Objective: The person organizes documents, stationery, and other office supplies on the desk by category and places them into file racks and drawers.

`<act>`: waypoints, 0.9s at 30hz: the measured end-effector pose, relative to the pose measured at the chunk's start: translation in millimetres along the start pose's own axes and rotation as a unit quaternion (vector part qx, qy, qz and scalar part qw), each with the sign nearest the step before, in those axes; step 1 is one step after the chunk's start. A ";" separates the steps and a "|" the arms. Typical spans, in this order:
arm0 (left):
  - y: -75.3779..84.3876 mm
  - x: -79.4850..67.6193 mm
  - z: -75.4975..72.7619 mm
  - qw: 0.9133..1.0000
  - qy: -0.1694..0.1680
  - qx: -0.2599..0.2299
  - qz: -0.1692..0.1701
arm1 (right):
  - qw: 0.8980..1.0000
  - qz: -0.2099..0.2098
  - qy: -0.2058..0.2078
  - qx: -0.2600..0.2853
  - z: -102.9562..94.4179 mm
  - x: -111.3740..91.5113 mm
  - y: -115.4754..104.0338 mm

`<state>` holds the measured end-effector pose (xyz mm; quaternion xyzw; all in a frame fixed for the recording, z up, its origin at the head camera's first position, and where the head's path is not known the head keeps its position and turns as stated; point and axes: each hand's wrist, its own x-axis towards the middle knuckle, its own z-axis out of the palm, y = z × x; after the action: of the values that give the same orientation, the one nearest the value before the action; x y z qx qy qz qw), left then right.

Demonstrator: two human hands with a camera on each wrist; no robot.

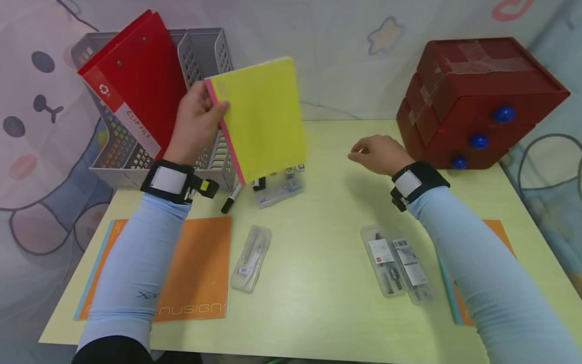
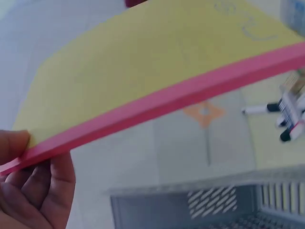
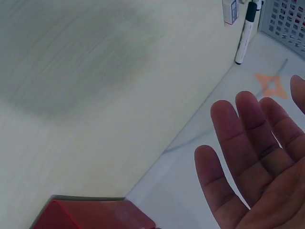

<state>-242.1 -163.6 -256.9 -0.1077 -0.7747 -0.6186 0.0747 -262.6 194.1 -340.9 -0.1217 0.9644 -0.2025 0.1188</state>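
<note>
A yellow notebook (image 1: 263,116) with a pink spine is held up above the back of the table. My left hand (image 1: 196,119) pinches it by the spine, thumb on the cover and fingers behind, as the left wrist view also shows at the notebook (image 2: 143,71). Just behind that hand, a red clip file (image 1: 136,76) leans in a grey basket (image 1: 123,178). My right hand (image 1: 379,154) hovers over the table left of the red drawer box and holds nothing. In the right wrist view its fingers (image 3: 228,138) are loosely extended.
The red drawer box (image 1: 482,101) with blue knobs stands at the back right. Clear pen cases (image 1: 251,259) lie in front, two more (image 1: 384,265) to the right. Orange notebooks (image 1: 195,268) lie at both sides. Markers (image 1: 233,198) and a plastic case (image 1: 279,192) are beside the basket.
</note>
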 end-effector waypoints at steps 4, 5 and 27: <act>17.8 -3.5 -23.2 0.992 0.093 -0.063 0.049 | 1.000 0.010 0.000 -0.001 1.6 -0.3 4.2; 21.2 -4.0 -28.4 0.989 0.115 -0.070 0.060 | 1.000 0.012 -0.001 -0.001 1.8 -0.3 4.8; 17.9 1.5 -60.2 0.899 0.419 -0.021 0.123 | 0.999 0.044 -0.018 -0.007 10.2 -3.0 13.3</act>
<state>-240.0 -218.4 -226.2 0.0652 -0.6391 -0.6088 0.4655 -259.4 203.0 -355.1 -0.0837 0.9678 -0.1883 0.1444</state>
